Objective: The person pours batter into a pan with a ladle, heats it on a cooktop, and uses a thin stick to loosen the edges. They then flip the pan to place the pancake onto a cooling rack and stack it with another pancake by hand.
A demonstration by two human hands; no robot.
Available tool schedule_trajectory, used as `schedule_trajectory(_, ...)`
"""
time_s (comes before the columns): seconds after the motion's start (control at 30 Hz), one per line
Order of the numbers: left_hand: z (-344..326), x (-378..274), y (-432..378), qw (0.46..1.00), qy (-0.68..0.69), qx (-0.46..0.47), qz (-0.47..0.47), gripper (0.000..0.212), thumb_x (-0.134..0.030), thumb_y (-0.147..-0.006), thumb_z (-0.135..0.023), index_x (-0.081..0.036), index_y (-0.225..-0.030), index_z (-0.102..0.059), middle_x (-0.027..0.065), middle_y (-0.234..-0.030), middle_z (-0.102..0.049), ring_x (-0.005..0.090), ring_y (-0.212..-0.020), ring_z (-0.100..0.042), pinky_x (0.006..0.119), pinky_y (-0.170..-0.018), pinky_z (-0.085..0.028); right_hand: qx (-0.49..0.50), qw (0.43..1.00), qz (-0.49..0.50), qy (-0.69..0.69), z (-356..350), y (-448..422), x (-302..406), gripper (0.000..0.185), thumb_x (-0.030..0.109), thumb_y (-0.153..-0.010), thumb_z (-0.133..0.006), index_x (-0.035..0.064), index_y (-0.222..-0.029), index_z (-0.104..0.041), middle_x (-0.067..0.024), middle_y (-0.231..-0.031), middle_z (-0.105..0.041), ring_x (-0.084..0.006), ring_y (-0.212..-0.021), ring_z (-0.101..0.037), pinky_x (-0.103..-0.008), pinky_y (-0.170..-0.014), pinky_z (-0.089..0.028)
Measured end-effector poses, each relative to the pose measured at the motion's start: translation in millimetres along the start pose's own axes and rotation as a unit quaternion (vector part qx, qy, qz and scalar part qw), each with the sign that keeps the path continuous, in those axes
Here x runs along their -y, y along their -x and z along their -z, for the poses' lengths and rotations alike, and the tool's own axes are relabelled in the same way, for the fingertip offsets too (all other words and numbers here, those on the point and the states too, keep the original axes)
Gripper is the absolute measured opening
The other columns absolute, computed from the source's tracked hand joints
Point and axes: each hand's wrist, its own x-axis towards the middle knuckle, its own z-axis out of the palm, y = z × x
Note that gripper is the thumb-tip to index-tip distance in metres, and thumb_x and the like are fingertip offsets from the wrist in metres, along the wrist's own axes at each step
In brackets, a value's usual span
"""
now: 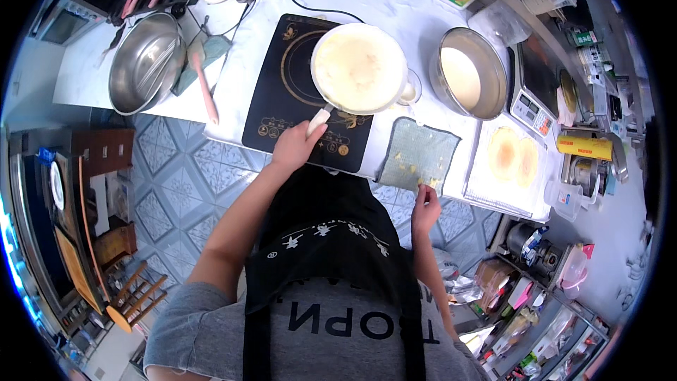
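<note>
My left hand (297,144) grips the light handle of a frying pan (359,69), which is partly over a black induction cooktop (296,74). A thin pale layer of batter or pancake covers the pan's base. At the table's front edge, the fingers of my right hand (427,209) pinch at the lower edge of a grey-green cloth (420,156) dotted with yellowish crumbs; whether they hold the cloth or a crumb, I cannot tell. A small cup (411,90) with a pale spoon sits beside the pan. Round pancakes (510,156) lie on a tray at the right.
A steel bowl of pale batter (468,76) stands right of the pan, beside a kitchen scale (531,111). At left are a steel bowl with a whisk (148,63) and a pink-handled spatula (203,84). A black cable (296,2) crosses the table's back.
</note>
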Motion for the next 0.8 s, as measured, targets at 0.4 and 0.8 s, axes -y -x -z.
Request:
schedule_trajectory(0.4, 63.2, -78.9, 49.2, 0.975, 0.218, 0.006, -0.040, 0.020, -0.022, -0.089, -0.058, -0.003, -0.094, -0.055, 0.0042, -0.051, -0.053, 0.0121, -0.047, -0.056, 0.025, -0.044, -0.043, -0.125, 0.934, 0.144, -0.301, 88.2, -33.1, 141.4, 0.014, 0.013, -0.094, -0.047, 0.0006, -0.101, -0.049, -0.0076, -0.076, -0.061, -0.0085, -0.065, -0.050, -0.0214, -0.061, -0.040)
schedule_trajectory(0.8, 56.9, -106.8, 64.1, 0.844, 0.497, 0.199, 0.033, 0.025, -0.027, -0.093, -0.051, -0.010, -0.078, -0.043, -0.0081, -0.050, -0.035, 0.0017, -0.037, -0.029, 0.021, -0.033, -0.021, -0.190, 0.886, 0.423, 0.008, 153.8, -80.0, 221.5, 0.018, -0.002, -0.076, -0.066, 0.0036, -0.092, -0.067, -0.0047, -0.073, -0.058, -0.0174, -0.065, -0.049, -0.0265, -0.060, -0.039)
